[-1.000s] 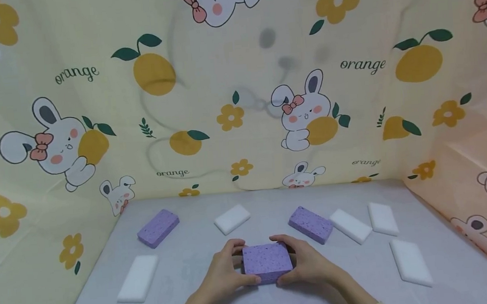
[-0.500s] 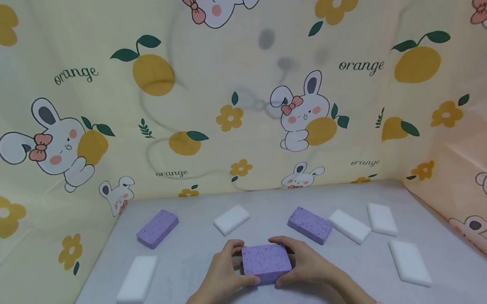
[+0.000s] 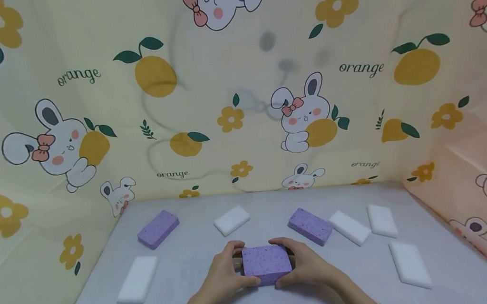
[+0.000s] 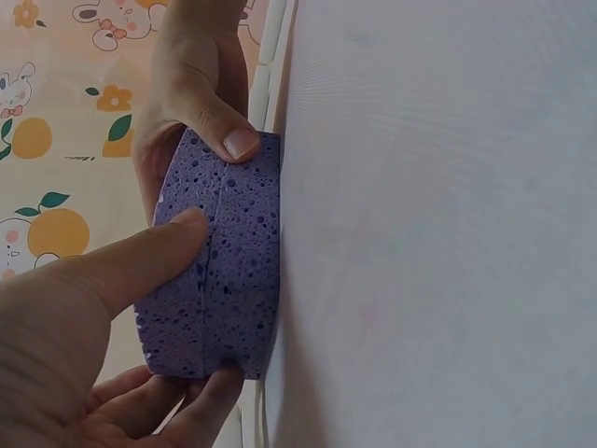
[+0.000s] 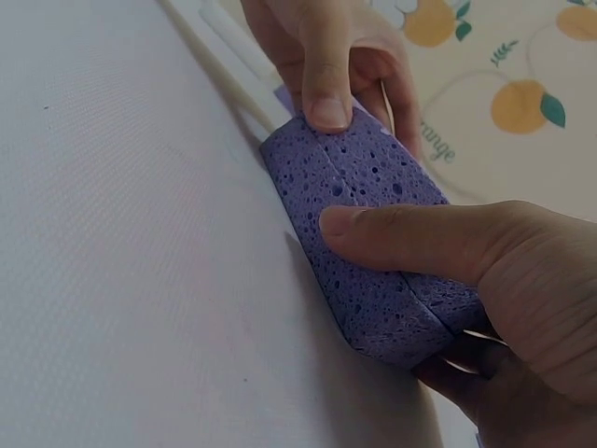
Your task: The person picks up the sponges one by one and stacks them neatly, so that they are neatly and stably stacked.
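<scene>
Both hands hold a purple sponge block (image 3: 267, 260) at the front middle of the table. A straight seam runs along the side of the block (image 4: 244, 233) in the left wrist view, as on two sponges stacked flat. My left hand (image 3: 226, 272) grips its left end, thumb on the near side and fingers around the end and far side. At the right end my right hand (image 3: 305, 264) grips it the same way; its thumb (image 5: 401, 233) presses the near side. The block's underside is hidden, and I cannot tell whether it touches the table.
Two more purple sponges lie behind, one far left (image 3: 158, 229), one right of middle (image 3: 310, 226). Around them lie several white pads, including one at the left (image 3: 137, 279) and one at the right (image 3: 410, 264). A printed cloth (image 3: 203, 79) encloses the grey table (image 3: 184, 266).
The head view shifts very slightly. Hands and sponge block keep the same place and grip.
</scene>
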Demonstrator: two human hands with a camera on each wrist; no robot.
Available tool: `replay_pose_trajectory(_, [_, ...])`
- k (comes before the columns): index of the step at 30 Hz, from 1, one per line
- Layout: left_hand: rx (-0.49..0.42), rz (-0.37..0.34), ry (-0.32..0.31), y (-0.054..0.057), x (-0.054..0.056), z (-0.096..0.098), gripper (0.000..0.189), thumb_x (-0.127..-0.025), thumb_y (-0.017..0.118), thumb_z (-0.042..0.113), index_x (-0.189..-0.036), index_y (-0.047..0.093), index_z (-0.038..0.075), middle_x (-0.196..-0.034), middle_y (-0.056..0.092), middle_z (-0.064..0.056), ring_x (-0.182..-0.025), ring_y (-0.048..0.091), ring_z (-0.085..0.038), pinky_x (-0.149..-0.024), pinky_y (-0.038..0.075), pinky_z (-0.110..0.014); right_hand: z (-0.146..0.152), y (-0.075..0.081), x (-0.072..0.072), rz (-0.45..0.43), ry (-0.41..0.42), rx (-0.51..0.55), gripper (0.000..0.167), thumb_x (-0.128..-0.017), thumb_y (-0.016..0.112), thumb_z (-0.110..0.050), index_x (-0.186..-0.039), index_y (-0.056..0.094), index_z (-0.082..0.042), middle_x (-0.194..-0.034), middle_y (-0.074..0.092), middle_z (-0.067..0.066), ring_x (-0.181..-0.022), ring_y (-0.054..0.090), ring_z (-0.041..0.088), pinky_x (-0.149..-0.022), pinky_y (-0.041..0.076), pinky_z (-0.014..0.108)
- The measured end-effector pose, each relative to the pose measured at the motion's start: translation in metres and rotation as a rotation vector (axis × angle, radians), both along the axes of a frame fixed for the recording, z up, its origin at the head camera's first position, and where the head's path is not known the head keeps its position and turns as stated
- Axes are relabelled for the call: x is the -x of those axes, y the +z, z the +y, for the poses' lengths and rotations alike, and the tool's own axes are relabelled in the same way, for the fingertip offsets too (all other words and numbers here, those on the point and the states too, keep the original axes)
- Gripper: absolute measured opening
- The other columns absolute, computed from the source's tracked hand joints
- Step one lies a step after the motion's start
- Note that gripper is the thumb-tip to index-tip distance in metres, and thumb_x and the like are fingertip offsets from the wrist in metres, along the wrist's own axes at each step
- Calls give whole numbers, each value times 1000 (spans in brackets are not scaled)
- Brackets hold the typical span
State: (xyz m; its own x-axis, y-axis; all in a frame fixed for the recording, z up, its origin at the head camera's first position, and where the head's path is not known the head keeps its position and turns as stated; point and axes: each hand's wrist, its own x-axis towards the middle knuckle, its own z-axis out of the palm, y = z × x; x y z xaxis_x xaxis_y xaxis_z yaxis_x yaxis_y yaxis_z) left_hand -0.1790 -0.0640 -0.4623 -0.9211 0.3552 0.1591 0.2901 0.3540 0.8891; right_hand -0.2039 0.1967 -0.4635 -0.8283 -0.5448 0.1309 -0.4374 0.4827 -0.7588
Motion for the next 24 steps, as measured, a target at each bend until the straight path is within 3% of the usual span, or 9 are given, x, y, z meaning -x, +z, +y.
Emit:
replay_pose_trajectory(18, [-8, 25, 3, -2, 1, 0, 81, -69, 92, 22, -131, 46, -1, -125, 60, -19, -111, 61, -33, -89, 54, -40, 0, 2, -1, 24, 3, -6, 92, -63, 92, -38, -140, 49, -13, -136, 55, -2, -125, 50, 20, -108, 36, 49])
replay_pose_trajectory(24, [-12, 7, 9, -1, 1, 2, 82, -68, 92, 21, -132, 46, -2, -126, 59, -19, -114, 59, -34, -90, 54, -40, 14, 8, -2, 42, 19, 2, 91, -66, 89, -44, -141, 48, -11, -136, 55, 0, -120, 55, 23, -103, 43, 46])
